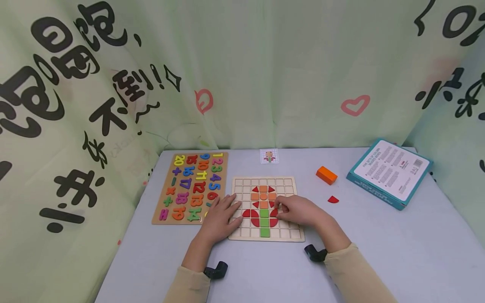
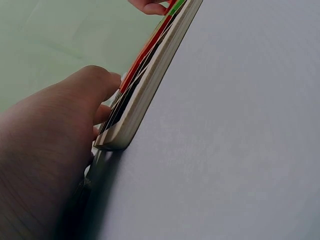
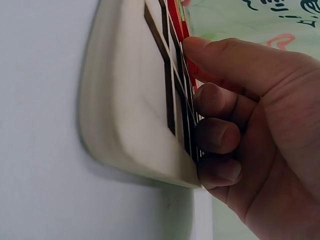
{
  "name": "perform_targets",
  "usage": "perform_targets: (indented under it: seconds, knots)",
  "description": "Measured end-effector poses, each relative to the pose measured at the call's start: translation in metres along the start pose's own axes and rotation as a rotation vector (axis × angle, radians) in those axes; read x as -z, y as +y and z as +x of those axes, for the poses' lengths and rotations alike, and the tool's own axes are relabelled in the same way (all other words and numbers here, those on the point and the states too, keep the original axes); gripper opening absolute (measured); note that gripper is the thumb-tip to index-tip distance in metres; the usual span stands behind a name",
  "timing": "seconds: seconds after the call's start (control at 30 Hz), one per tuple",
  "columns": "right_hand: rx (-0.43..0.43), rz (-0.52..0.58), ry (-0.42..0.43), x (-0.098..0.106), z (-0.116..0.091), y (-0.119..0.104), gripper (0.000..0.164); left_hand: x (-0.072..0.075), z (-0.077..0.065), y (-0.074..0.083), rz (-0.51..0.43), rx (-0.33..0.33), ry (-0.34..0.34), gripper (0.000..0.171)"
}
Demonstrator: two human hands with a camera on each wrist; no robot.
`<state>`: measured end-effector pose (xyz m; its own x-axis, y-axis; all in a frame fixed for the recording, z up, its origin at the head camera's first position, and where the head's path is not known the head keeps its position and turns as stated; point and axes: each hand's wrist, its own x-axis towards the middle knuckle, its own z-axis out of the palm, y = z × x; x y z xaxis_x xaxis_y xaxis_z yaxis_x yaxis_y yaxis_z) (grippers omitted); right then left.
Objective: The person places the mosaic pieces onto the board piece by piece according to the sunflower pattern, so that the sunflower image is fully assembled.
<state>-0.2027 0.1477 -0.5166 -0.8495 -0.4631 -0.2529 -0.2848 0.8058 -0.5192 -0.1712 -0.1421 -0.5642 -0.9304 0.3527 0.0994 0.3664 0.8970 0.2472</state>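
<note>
A wooden grid board (image 1: 246,236) lies on the table with flat pieces set in its squares: green squares (image 1: 264,223) in a column, orange pieces (image 1: 264,189) above, red pieces (image 1: 255,221) at the sides. My left hand (image 1: 220,219) rests on the board's left edge with its fingers spread; in the left wrist view the thumb (image 2: 107,82) lies by the near corner. With thumb and forefinger, my right hand (image 1: 299,210) pinches a red piece (image 3: 192,72) at the right of the green column. The fingers partly cover that piece.
Left of the grid board lies a number board (image 1: 159,210) with colourful numerals. Behind stands a small pattern card (image 1: 269,156). To the right are an orange box (image 1: 326,175), a loose red piece (image 1: 333,200) and a teal box (image 1: 394,172). A curtain (image 1: 242,63) hangs behind the table.
</note>
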Motion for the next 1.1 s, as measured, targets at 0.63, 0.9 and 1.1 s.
perform_targets:
  seconds: [0.63,0.9,1.1]
  knots:
    - [0.022,0.005,0.021,-0.004,0.0,0.005,0.02,0.003,-0.001,0.0,-0.023,0.009,-0.009,0.058]
    - [-0.032,0.056,0.036,0.007,-0.009,0.012,0.019,0.002,0.0,0.0,-0.036,0.003,0.001,0.058]
    - [-0.098,-0.003,0.113,0.027,-0.026,0.035,0.022,0.002,0.0,0.0,-0.034,0.002,0.005,0.058]
